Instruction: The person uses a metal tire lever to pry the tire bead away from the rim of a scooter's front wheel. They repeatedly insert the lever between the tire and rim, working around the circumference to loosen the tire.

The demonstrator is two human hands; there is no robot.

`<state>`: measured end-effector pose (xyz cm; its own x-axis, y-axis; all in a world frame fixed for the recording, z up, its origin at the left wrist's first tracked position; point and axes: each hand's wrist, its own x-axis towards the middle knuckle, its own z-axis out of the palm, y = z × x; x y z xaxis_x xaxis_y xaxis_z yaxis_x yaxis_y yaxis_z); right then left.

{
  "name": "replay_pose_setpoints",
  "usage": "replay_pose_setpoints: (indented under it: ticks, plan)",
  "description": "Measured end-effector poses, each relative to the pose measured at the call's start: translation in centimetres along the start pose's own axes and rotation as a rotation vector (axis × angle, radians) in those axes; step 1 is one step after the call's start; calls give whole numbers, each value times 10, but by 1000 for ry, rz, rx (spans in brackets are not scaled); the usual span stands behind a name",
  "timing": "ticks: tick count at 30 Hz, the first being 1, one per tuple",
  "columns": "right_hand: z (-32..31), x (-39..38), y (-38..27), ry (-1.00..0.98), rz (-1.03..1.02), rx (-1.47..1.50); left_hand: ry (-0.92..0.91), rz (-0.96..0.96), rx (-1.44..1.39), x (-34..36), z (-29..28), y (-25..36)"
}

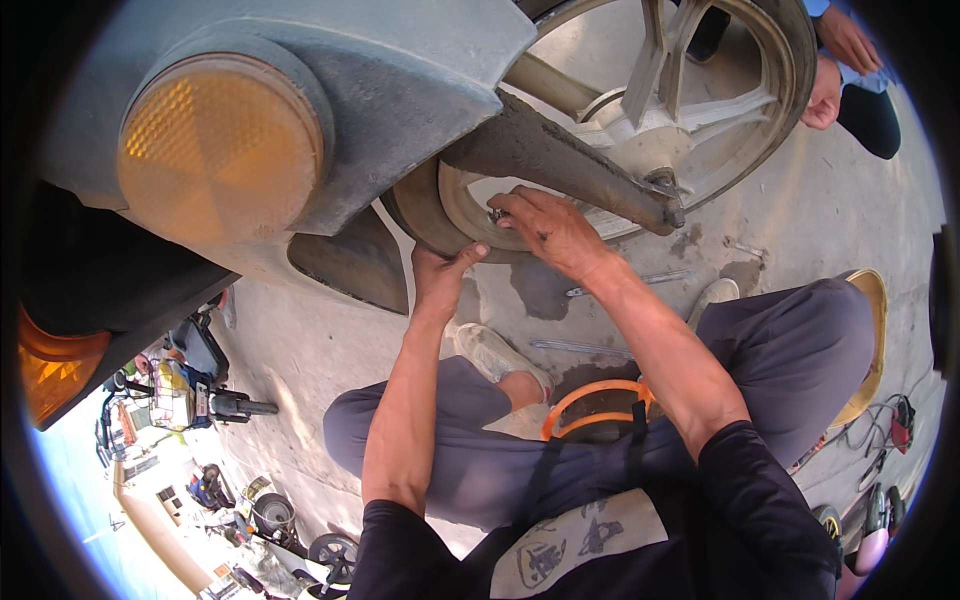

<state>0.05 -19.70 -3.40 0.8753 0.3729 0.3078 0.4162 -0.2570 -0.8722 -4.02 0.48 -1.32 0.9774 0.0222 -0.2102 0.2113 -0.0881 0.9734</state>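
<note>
In front of me is a pale cast-spoke wheel [655, 150] with a dark tyre, behind a grimy swingarm-like metal arm [560, 165]. My left hand [440, 272] grips the tyre's near edge, the thumb on top and the fingers partly hidden behind the rubber. At the rim, my right hand [556, 232] has its fingers closed in a pinch around a small dark metal piece whose kind I cannot make out. Above and left of my hands hangs grey bodywork [400, 90] with a round amber reflector [218, 150].
Two long metal tools [640, 282] and a small wrench [745, 250] lie on the stained concrete. An orange ring [595, 388] sits between my legs. Another person's hands [840, 65] are by the wheel's far right. Parked scooters [200, 390] and cables [870, 435] lie farther out.
</note>
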Motion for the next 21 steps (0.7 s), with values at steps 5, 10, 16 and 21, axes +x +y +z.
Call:
replay_pose_setpoints:
  ticks: [5, 10, 16, 21]
  plan:
    - [1, 3, 10, 40, -201, -186, 36, 6, -7, -1, 5, 0]
    - [6, 3, 20, 21, -200, -212, -6, 15, -23, -2, 7, 1]
    - [4, 0, 12, -35, -9, -137, 10, -39, 3, -3, 10, -4]
    - [-7, 6, -8, -126, 215, -98, 32, -36, -41, -5, 12, -5]
